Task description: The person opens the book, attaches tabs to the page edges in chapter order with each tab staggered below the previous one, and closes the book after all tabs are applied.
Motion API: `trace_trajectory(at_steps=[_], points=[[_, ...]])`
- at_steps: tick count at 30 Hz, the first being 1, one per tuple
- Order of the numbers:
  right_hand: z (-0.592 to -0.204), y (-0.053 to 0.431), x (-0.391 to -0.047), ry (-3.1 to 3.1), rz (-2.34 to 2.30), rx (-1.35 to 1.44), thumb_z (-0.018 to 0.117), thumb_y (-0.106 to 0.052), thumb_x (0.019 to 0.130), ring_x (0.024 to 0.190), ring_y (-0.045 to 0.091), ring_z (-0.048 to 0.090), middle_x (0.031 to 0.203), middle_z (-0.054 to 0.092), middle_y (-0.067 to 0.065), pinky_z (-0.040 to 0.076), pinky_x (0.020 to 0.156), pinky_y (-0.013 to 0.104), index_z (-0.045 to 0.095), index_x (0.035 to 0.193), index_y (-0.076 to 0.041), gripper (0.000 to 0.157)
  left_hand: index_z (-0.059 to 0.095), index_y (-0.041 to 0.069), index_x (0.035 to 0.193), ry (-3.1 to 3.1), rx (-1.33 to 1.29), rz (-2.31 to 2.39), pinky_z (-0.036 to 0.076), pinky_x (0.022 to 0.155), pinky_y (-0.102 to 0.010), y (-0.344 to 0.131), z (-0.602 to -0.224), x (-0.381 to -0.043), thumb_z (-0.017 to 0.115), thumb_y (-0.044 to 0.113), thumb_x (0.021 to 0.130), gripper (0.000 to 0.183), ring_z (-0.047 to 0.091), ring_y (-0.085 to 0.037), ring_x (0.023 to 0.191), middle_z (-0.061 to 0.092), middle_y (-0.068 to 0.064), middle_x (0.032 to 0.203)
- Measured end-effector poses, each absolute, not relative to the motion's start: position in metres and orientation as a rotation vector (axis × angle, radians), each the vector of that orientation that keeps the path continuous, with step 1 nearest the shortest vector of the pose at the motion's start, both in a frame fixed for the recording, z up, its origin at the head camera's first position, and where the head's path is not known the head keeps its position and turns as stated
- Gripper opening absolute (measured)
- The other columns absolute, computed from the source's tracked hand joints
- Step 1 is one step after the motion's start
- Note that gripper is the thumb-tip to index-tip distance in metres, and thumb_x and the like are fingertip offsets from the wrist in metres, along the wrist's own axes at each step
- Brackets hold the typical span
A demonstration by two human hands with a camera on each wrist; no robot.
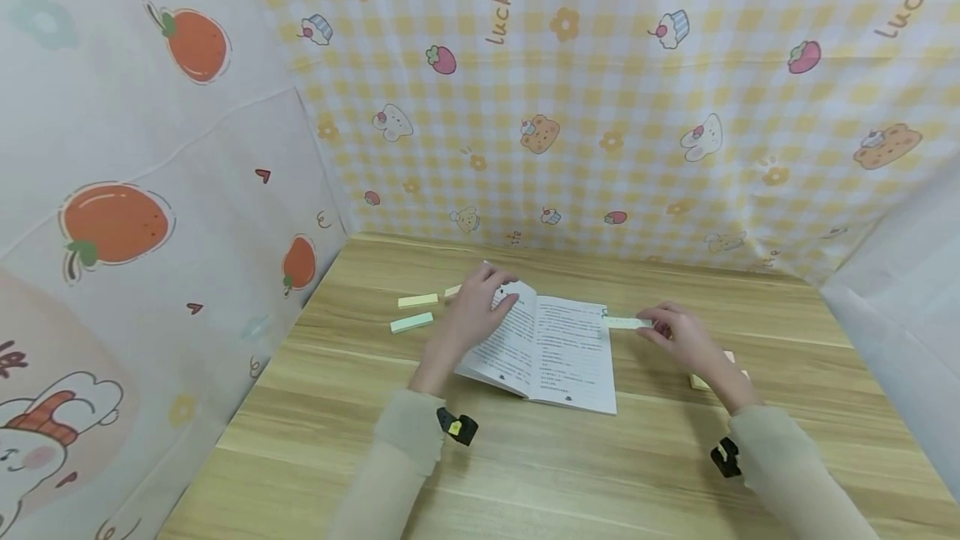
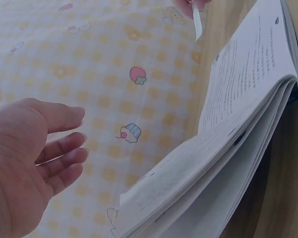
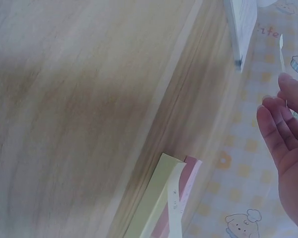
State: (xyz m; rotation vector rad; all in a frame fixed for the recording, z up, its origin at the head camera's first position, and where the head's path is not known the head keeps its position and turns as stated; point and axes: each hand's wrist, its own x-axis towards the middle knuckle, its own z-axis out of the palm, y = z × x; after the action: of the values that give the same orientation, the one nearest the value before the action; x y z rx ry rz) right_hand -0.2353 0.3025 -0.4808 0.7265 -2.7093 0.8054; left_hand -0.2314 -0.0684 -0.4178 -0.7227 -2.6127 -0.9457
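An open book (image 1: pixel 573 357) with printed pages lies on the wooden table. Over its left page is my left hand (image 1: pixel 480 307), fingers relaxed and holding nothing; the left wrist view shows this hand (image 2: pixel 35 163) with its fingers loosely bent beside the raised pages (image 2: pixel 188 153). To the right of the book, my right hand (image 1: pixel 678 336) pinches a pale green sticky note strip (image 1: pixel 626 323) between thumb and fingertips. The strip's far end points left and overlaps the right page's upper edge in the head view. In the right wrist view the strip (image 3: pixel 282 52) stands out thinly past the thumb.
Left of the book lie a yellow sticky note pad (image 1: pixel 417 301) and a green one (image 1: pixel 412 322); a paler pad (image 1: pixel 452 291) is partly behind the left hand. By the right forearm are a yellow pad (image 3: pixel 151 198) and a pink pad (image 3: pixel 189 168). Patterned cloth (image 1: pixel 570 90) hangs behind.
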Motion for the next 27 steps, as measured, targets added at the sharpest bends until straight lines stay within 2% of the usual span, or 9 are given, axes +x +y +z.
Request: trace_trajectory(at_steps=[5,13,18,23,27], points=[[-0.487,0.303,-0.239,-2.746,0.780,0.708,0.077,-0.002,0.087,0.073,0.019,0.064,0.095,0.067,0.015,0.055,0.062,0.028,0.072,0.106,0.007,0.021,0.066,0.007,0.127,-2.693,-0.768,-0.882,0.048,0.100,-0.038,-0.059,-0.419,-0.229,0.064,0.018,0.100,0.029,0.056,-0.024,0.117,0.060,-0.007,0.122],[-0.494,0.303,-0.243,-2.772,0.774,0.663,0.075,0.000,0.088,0.076,0.026,0.066,0.097,0.064,0.020,0.058,0.064,0.035,0.072,0.104,0.008,0.018,0.067,0.009,0.126,-2.742,-0.854,-0.773,0.051,0.095,-0.034,-0.040,-0.425,-0.225,0.065,0.018,0.100,0.028,0.059,-0.022,0.111,0.062,-0.006,0.120],[-0.497,0.305,-0.244,-2.793,0.780,0.652,0.076,0.000,0.087,0.077,0.026,0.066,0.097,0.064,0.020,0.058,0.066,0.037,0.072,0.104,0.008,0.019,0.066,0.011,0.128,-2.791,-0.877,-0.705,0.049,0.097,-0.031,-0.027,-0.431,-0.222,0.066,0.021,0.100,0.030,0.059,-0.020,0.114,0.062,-0.003,0.124],[-0.499,0.304,-0.245,-2.811,0.766,0.654,0.076,0.000,0.087,0.077,0.026,0.066,0.097,0.065,0.020,0.058,0.066,0.038,0.072,0.104,0.007,0.018,0.066,0.012,0.129,-2.838,-0.888,-0.631,0.050,0.090,-0.027,-0.016,-0.435,-0.219,0.065,0.023,0.100,0.031,0.059,-0.017,0.106,0.062,-0.002,0.121],[-0.499,0.303,-0.245,-2.824,0.761,0.654,0.076,-0.001,0.087,0.077,0.025,0.065,0.097,0.066,0.019,0.057,0.067,0.039,0.072,0.104,0.006,0.018,0.066,0.011,0.130,-2.862,-0.907,-0.595,0.050,0.089,-0.026,-0.007,-0.436,-0.218,0.065,0.023,0.100,0.032,0.059,-0.017,0.106,0.063,-0.003,0.121]])
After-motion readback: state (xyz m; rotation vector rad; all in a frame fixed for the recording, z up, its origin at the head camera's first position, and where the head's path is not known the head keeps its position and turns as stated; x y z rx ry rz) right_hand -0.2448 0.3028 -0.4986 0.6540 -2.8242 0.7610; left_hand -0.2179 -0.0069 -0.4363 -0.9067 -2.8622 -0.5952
